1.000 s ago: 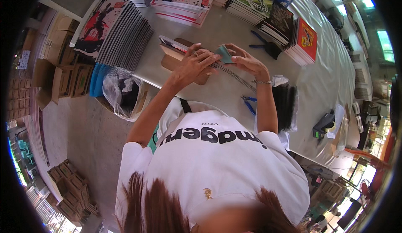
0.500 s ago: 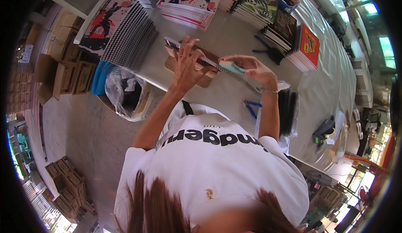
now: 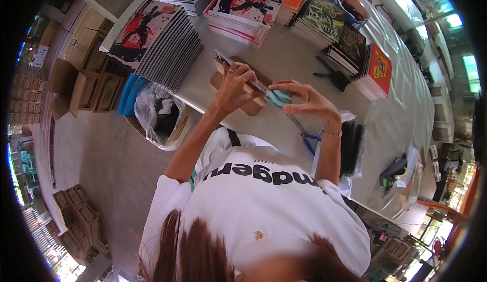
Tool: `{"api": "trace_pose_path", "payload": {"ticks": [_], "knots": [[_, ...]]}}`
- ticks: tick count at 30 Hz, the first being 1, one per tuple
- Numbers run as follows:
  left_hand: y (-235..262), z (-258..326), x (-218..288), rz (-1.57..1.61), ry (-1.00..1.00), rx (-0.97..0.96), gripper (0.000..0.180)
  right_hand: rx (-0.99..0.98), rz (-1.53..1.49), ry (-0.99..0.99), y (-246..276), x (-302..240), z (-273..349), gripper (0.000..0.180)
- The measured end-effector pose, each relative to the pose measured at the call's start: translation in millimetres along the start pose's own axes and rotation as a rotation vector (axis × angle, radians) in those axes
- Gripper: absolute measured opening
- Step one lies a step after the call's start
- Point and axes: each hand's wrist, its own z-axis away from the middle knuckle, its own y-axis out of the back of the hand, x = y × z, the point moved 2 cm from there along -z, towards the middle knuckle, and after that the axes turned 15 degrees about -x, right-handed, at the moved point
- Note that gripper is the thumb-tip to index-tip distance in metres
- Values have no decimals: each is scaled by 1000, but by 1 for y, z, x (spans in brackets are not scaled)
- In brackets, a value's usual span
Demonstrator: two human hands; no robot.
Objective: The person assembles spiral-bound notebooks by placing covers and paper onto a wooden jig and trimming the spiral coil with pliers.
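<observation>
Head cam: thin notebook (image 3: 258,86) held edge-on over a brown board (image 3: 250,108), wire coil (image 3: 296,124) trailing off its near end.

So the left hand (image 3: 235,85) is closed around the notebook's edge, and the right hand (image 3: 310,99) is pinching a teal pad (image 3: 278,98) between thumb and fingers, right where the coil meets the notebook. Can't tell how far the coil is threaded, the fingers and pad cover it. The coil's loose end reaches down next to some blue-handled pliers (image 3: 310,143) by the right forearm, with a bunch of black coils (image 3: 352,150) in plastic just past that. Further out on the grey table (image 3: 393,119): a fat stack of spiral notebooks (image 3: 170,54) off left, red-topped notebooks (image 3: 377,65) off right.
</observation>
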Motion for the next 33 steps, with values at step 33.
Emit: {"api": "trace_pose_path", "payload": {"ticks": [33], "knots": [[-11, 12, -5, 40, -25, 56, 68, 11, 140, -87, -15, -7, -33, 54]]}}
